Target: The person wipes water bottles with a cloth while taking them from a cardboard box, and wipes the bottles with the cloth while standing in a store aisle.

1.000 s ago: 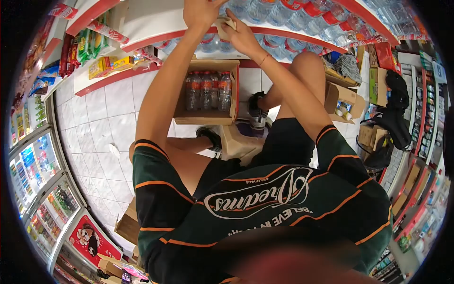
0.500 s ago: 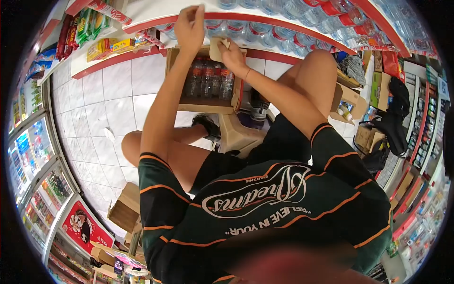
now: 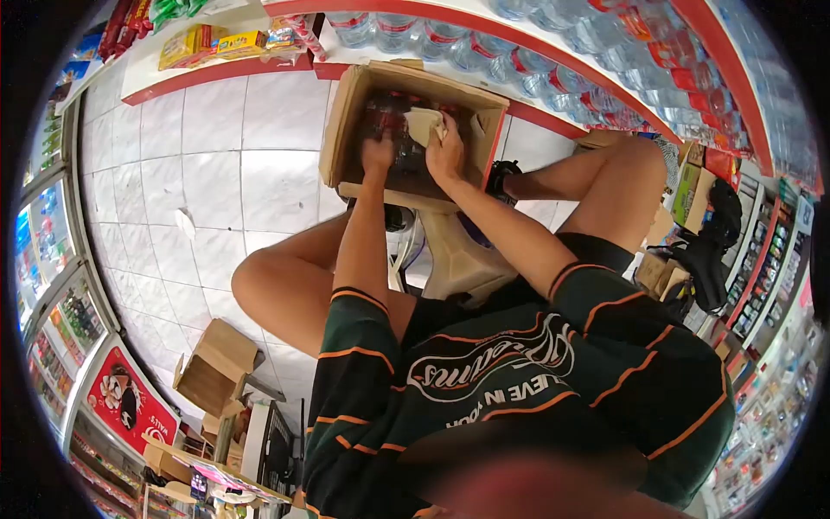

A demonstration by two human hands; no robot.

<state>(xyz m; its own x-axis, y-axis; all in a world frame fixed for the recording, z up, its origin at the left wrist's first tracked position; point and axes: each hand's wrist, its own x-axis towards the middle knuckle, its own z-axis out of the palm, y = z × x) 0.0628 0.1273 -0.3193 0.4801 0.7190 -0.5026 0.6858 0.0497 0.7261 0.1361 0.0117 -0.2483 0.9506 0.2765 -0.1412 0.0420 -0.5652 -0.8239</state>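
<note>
An open cardboard box (image 3: 344, 138) stands on the floor in front of me with dark bottles (image 3: 411, 159) with red labels inside. My left hand (image 3: 378, 156) is down in the box, its fingers closed around one of these bottles; motion blurs the fingertips. My right hand (image 3: 444, 157) is beside it over the bottles, closed on a folded cream cloth (image 3: 424, 126). Part of the bottles is hidden behind both hands and the cloth.
Clear water bottles (image 3: 471, 54) line the red-edged shelf (image 3: 553, 119) beyond the box. A beige plastic stool (image 3: 462, 259) is between my legs. Yellow packets (image 3: 186, 45) lie on the low shelf at left. Another open carton (image 3: 216, 359) sits lower left.
Both hands have come down from beside the shelf into the box. My left hand, raised and holding nothing earlier, now grips a bottle. The cloth has moved with my right hand.
</note>
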